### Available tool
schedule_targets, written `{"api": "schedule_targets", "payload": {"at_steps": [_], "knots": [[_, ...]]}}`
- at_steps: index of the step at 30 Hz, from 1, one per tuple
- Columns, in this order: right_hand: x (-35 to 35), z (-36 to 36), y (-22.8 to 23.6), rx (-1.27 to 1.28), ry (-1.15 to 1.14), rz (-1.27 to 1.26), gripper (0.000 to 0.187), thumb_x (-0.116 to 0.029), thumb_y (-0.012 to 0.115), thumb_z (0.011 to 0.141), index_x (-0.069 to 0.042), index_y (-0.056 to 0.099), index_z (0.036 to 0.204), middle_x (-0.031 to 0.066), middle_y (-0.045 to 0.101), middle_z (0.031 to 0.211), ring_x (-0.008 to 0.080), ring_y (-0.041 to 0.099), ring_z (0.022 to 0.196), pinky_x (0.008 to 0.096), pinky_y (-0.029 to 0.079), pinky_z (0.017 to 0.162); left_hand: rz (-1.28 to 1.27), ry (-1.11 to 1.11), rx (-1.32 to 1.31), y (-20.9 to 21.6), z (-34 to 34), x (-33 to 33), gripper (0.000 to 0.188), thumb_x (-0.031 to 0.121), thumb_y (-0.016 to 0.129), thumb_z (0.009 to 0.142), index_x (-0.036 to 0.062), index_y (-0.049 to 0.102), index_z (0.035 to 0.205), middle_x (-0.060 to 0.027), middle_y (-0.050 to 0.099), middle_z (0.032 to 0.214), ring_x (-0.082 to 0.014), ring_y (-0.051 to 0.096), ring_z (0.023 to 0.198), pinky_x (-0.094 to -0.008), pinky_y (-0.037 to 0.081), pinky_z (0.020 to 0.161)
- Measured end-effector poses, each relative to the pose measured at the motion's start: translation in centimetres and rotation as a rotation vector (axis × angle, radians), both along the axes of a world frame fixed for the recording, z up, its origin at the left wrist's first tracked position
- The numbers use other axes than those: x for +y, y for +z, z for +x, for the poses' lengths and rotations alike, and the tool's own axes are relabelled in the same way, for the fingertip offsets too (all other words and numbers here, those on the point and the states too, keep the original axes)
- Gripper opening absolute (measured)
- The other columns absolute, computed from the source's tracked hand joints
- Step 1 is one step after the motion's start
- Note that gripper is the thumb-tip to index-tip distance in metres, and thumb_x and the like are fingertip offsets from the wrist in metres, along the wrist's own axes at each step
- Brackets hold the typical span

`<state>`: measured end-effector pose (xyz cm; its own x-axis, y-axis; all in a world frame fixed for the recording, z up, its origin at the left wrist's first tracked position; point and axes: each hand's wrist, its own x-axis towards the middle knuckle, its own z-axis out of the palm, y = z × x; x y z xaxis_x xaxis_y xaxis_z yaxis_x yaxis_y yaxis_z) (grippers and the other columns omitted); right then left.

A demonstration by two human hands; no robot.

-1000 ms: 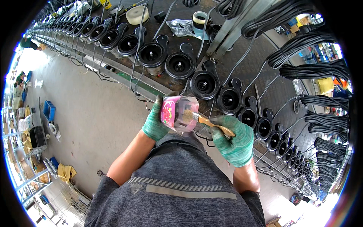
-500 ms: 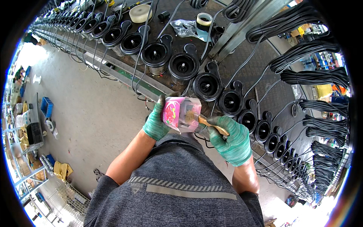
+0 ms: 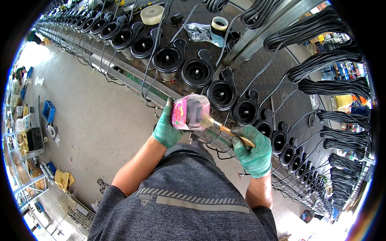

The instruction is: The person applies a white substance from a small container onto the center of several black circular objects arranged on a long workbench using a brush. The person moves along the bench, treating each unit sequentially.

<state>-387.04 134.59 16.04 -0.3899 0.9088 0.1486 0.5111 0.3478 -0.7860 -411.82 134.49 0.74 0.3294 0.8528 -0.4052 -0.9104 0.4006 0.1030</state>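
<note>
My left hand [image 3: 168, 127], in a green knit glove, is closed round a pink printed box [image 3: 179, 113] with an open top and pale, see-through-looking sides. In my right hand [image 3: 253, 150], gloved the same way, is a paintbrush [image 3: 226, 129] with a wooden handle and a metal band. Its light bristles are at the box's right rim; whether they touch it I cannot tell. What lies inside the box is blurred. Just beyond my hands stands a row of black round motor housings [image 3: 221, 94], each with a small shaft in the middle.
The housings line a metal-edged bench [image 3: 159, 94] with black cables. Coiled cable bundles [image 3: 327, 60] hang at the right beside a metal post [image 3: 257, 38]. On the bench are a white disc [image 3: 152, 15], a tape roll [image 3: 219, 23] and a plastic bag [image 3: 198, 31]. A blue bin [image 3: 48, 111] stands left.
My right hand has moved right and slightly down, drawing the brush's bristles from inside the box to its rim. The box has shifted a little up and left.
</note>
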Motion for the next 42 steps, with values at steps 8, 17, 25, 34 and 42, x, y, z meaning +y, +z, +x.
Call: {"api": "schedule_targets", "payload": {"at_steps": [8,17,25,34,42], "knots": [[0.4,-0.5,0.6,0.027,-0.045,-0.074,0.023,-0.001,0.073,0.084,-0.006,0.070,0.106,0.0088,0.073,0.087,0.0162,0.072,0.072,0.0278,0.056,0.065,-0.002,0.037,-0.017,-0.1,-0.7,0.9,0.069,0.065,0.046,0.097,0.0140,0.053,0.143,-0.0113,0.057,0.143,-0.0339,0.055,0.129,-0.0595,0.044,0.107],[2.2,-0.7,-1.4,0.271,-0.130,-0.201,0.017,0.001,0.067,0.092,-0.001,0.067,0.109,0.0072,0.073,0.089,0.0148,0.074,0.075,0.0263,0.057,0.065,0.002,0.088,0.155,1.1,-0.7,3.3,0.074,0.069,0.050,0.093,0.0165,0.051,0.144,-0.0094,0.057,0.140,-0.0318,0.057,0.125,-0.0542,0.050,0.102],[4.3,0.1,-3.9,0.519,-0.286,-0.305,0.018,-0.006,0.061,0.098,0.001,0.063,0.114,0.0076,0.070,0.086,0.0125,0.068,0.072,0.0269,0.055,0.065,0.083,0.059,0.143,0.3,-0.5,6.8,0.077,0.072,0.051,0.091,0.0173,0.048,0.145,-0.0083,0.056,0.141,-0.0308,0.055,0.127,-0.0537,0.048,0.105],[4.6,0.9,-6.1,0.727,-0.280,-0.307,0.020,-0.011,0.063,0.099,0.001,0.062,0.116,0.0096,0.069,0.087,0.0156,0.068,0.070,0.0290,0.056,0.063,0.049,0.021,0.203,-0.2,0.3,8.2,0.083,0.077,0.053,0.087,0.0182,0.047,0.145,-0.0082,0.056,0.140,-0.0302,0.056,0.125,-0.0533,0.049,0.103],[4.2,1.2,-6.5,0.647,-0.294,-0.294,0.017,-0.003,0.059,0.099,0.001,0.061,0.115,0.0099,0.069,0.090,0.0158,0.068,0.072,0.0285,0.057,0.064,0.021,0.040,0.223,0.0,0.1,8.4,0.079,0.076,0.053,0.087,0.0194,0.050,0.142,-0.0062,0.058,0.138,-0.0279,0.058,0.123,-0.0506,0.049,0.103]]}}
